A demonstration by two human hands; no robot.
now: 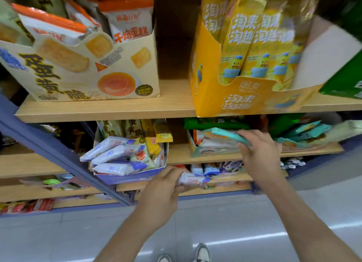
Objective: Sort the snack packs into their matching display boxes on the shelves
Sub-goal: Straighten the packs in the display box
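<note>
My left hand (166, 185) grips a white and purple snack pack (193, 180) just below the purple display box (127, 178), which holds several matching white and purple packs (115, 154) plus yellow ones. My right hand (258, 150) holds a teal pack (227, 135) over a pale display box (197, 150) on the second shelf. More teal packs (305, 130) lie in a heap to the right of that hand.
On the top shelf (172, 103) stand a cream cake box (84, 73) with orange-topped packs and a yellow box (235, 97) of yellow packs. Green packs (215, 122) lie behind the pale box. Lower shelves hold mixed packs. A grey floor and my shoes (201, 253) show below.
</note>
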